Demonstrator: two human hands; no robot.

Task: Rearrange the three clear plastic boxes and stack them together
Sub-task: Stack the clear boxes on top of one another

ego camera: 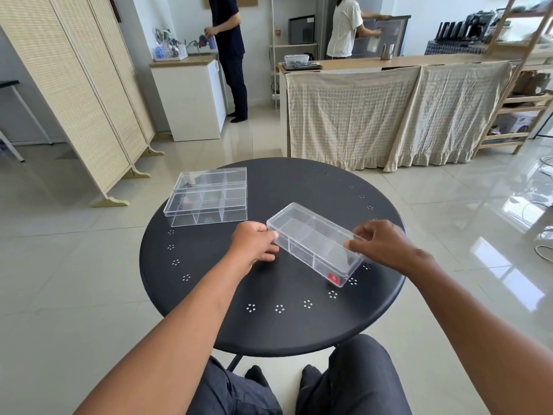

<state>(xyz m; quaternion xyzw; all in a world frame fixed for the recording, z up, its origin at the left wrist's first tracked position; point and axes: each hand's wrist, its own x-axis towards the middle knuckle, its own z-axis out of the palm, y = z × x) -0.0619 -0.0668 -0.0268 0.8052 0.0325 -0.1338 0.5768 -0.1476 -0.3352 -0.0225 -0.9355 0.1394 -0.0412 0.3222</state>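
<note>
On the round black table (209, 310), three clear plastic boxes, all look empty. Near box (314, 242): long, lidded, sits skewed on the right-centre of the tabletop, one end toward the far left, the other toward the near right. Internal dividers visible through the walls, nothing in the compartments. Small red label (332, 277) on the near-right end.

Left hand (254, 245) is at that box's far-left end, fingers curled against the corner. Right hand (380, 242) pinches the right long edge near the top rim, thumb and fingertips closed on the plastic. So both hands are clamped on the same box; can't tell if it's lifted or resting on the table.

Other two boxes sit at the far-left edge of the table, well apart from the held one: front box (206, 209) and rear box (211, 178), long sides touching or nearly so, not stacked. Both have divider grids, compartments empty.
</note>
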